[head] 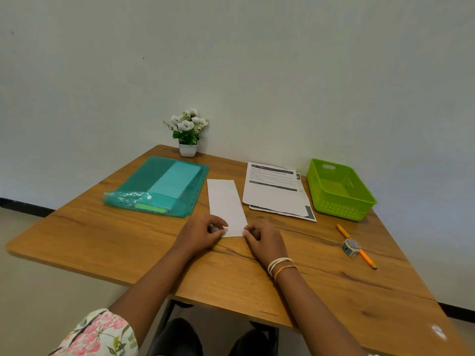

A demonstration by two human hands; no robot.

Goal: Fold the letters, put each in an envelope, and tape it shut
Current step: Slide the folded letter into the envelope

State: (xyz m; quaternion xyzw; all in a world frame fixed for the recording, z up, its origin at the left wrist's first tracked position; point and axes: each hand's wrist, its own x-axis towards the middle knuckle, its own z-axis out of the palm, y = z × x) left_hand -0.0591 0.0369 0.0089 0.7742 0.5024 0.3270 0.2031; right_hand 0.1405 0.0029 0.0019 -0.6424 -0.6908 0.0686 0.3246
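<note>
A long white folded letter [225,204] lies lengthwise on the wooden table [128,240], its near end between my hands. My left hand [203,233] pinches the near left corner. My right hand [262,240] pinches the near right corner. A stack of printed letters [275,194] lies to the right of the folded one. A teal plastic folder [164,186] with pale envelopes inside lies to the left. A small roll of tape [350,247] sits on the right, on top of an orange pencil [370,260].
A green plastic basket [359,204] stands at the far right of the table. A small white pot of white flowers [188,134] stands at the back edge against the wall. The table's front edge runs just under my forearms.
</note>
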